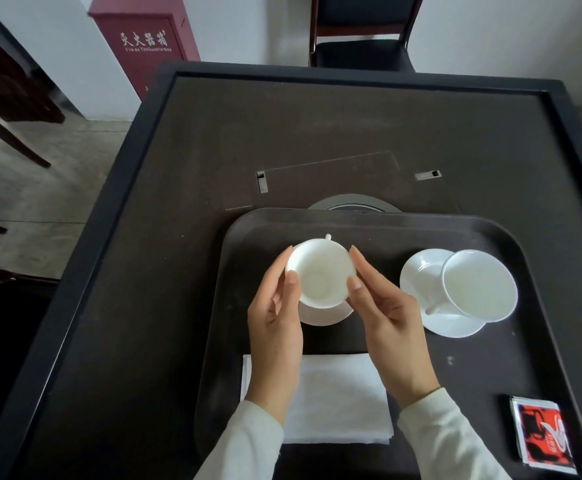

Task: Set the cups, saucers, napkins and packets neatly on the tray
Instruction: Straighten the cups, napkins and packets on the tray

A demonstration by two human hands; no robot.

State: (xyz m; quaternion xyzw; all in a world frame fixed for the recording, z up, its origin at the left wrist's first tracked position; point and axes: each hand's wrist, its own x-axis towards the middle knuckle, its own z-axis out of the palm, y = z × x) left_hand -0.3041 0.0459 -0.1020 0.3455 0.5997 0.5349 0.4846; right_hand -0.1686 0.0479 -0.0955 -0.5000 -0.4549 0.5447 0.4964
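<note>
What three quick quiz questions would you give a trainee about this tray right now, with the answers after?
1. True or false: both hands hold the left cup.
2. How does the right cup sit on its saucer: upright or tipped?
3. Which tray corner holds the packets?

Key:
1. True: left hand and right hand grip its rim.
2. Tipped on its side.
3. Near right; the napkin lies near left.

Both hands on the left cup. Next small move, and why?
Probably lower the left cup to sit centred on its saucer: left hand and right hand grip its rim, and the saucer shows only at the near edge, so it seems off-centre.
</note>
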